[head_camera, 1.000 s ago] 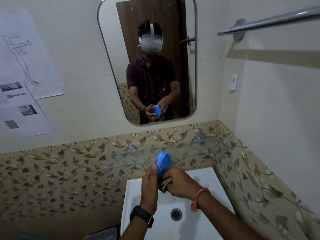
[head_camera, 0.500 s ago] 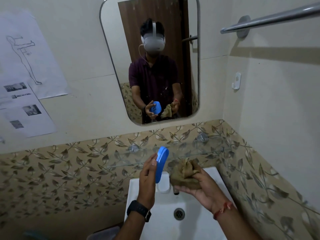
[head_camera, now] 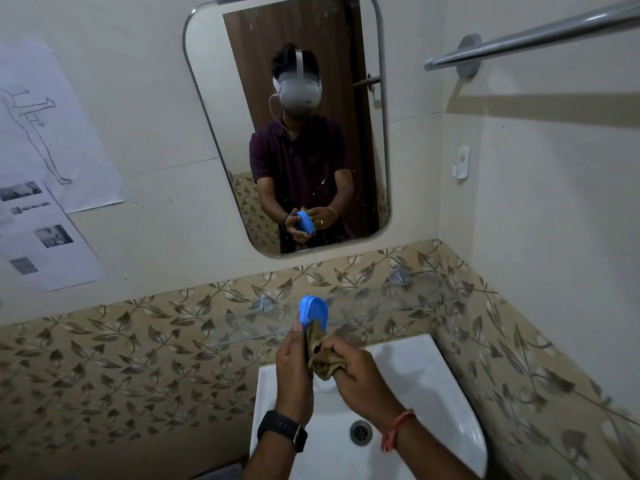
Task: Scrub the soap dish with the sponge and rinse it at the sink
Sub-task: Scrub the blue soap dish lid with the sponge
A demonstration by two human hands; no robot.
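A blue oval soap dish (head_camera: 313, 311) stands on edge above the white sink (head_camera: 429, 382), held upright by my left hand (head_camera: 294, 372), which grips its lower part. My right hand (head_camera: 356, 372) holds a crumpled brown sponge (head_camera: 320, 355) and presses it against the dish's right face. Both hands sit over the basin, just behind the drain (head_camera: 361, 433). The tap is hidden behind my hands. The mirror (head_camera: 207, 98) reflects the same grip.
A glass shelf (head_camera: 398, 306) runs along the leaf-patterned tiles just behind the dish. A metal towel rail (head_camera: 533, 36) crosses the upper right wall above a white hook (head_camera: 462, 163). Paper sheets (head_camera: 48, 237) hang on the left wall.
Half a second ago my right hand held the sponge apart from the dish, palm up. It has turned over and brought the sponge back against the dish.
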